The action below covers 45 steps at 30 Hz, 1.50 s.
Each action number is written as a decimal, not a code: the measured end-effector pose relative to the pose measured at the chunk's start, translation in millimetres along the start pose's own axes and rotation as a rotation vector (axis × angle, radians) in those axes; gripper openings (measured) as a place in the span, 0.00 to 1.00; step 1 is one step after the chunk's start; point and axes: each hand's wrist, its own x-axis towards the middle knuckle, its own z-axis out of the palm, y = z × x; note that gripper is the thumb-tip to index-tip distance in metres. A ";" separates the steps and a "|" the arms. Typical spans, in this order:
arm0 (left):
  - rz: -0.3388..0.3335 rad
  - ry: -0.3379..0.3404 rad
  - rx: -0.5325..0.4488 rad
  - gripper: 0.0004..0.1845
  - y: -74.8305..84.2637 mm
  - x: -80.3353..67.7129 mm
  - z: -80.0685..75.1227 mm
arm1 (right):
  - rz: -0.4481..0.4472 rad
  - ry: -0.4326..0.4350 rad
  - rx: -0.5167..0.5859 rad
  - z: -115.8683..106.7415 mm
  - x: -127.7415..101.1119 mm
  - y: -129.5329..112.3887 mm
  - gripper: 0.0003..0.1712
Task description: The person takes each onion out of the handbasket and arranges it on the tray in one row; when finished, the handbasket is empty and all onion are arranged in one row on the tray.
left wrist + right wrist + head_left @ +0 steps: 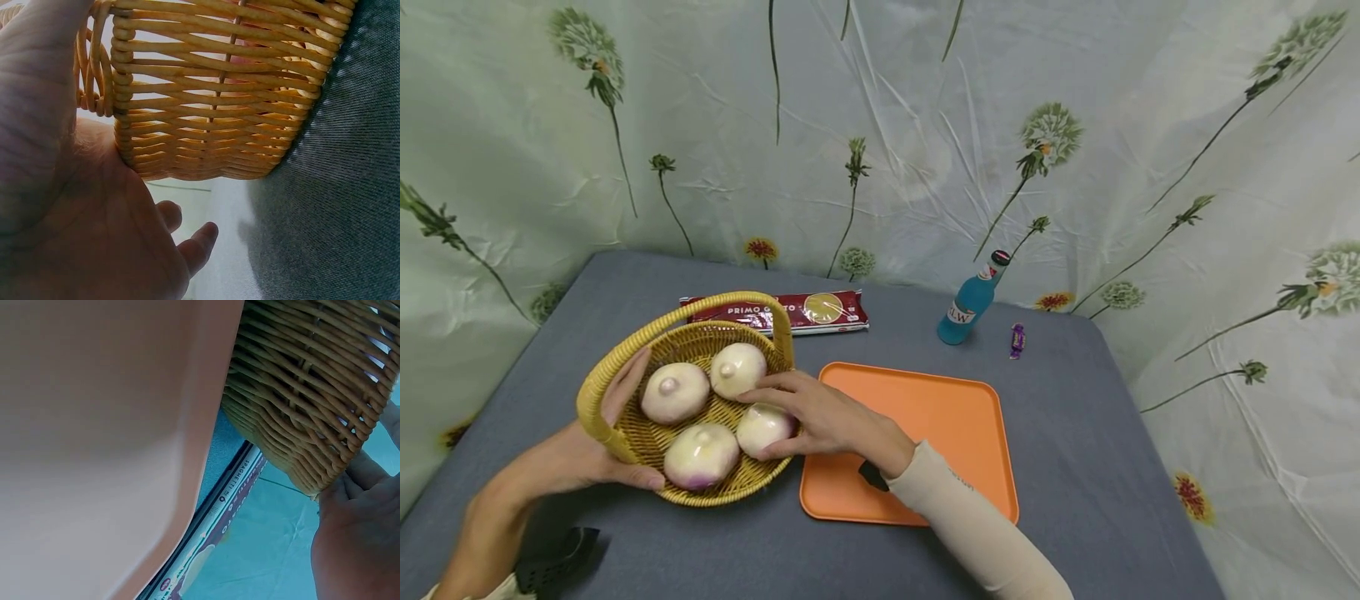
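A yellow wicker basket point(625, 354) with an arched handle sits at the left of the grey table and holds several white, purple-tinged turnips. My left hand point(591, 450) grips its near-left rim, thumb along the outside and fingers inside; the left wrist view shows the palm point(75, 206) against the woven wall point(219, 94). My right hand point(808, 421) reaches in from the right and curls round the near-right turnip point(760, 427). Another turnip point(700, 454) lies at the front, and two more point(674, 392) lie behind. The right wrist view shows only the basket's outside point(306, 394).
An orange tray point(940, 417) lies just right of the basket, my right forearm across its near corner. A red spaghetti pack point(820, 310) lies behind the basket. A blue bottle point(968, 307) and a purple sweet point(1017, 340) stand further right. A floral cloth hangs around the table.
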 end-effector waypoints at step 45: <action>0.013 0.022 0.030 0.85 -0.1 0.2 0.6 | -0.042 0.011 0.074 -2.1 1.7 2.2 0.34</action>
